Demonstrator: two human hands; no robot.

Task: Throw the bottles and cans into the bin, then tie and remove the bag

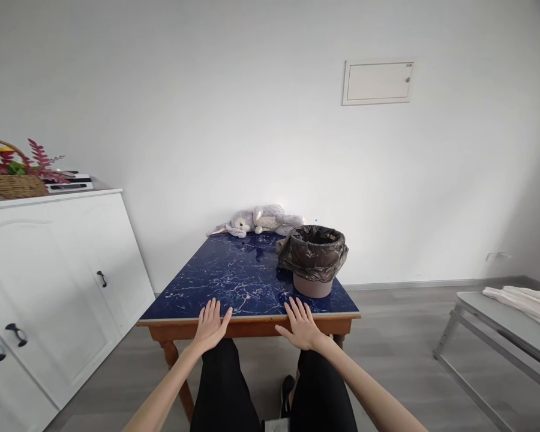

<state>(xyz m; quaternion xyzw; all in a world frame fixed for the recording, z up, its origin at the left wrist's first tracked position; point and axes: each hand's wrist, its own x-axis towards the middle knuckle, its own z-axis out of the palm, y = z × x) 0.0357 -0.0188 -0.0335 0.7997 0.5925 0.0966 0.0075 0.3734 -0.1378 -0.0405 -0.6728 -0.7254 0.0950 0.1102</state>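
Observation:
My left hand (pixel 210 327) lies flat at the front edge of a blue marble-patterned table (pixel 225 279), fingers stretched out and thumb apart. To its right, my right hand (pixel 300 324) rests at the same edge in the same way, holding nothing. Just beyond the right hand stands a trash can (pixel 312 287) lined with a black plastic bag (pixel 312 258) folded over its rim; I see no contact with the hand. A grey plush rabbit (pixel 256 221) lies on its side along the table's far edge, by the wall.
At left, a white cabinet (pixel 72 264) carries a wicker basket (pixel 18 185) of artificial flowers. A low grey folding table (pixel 481 303) at right holds white cloth (pixel 524 305). A white panel door (pixel 378 82) is set in the wall.

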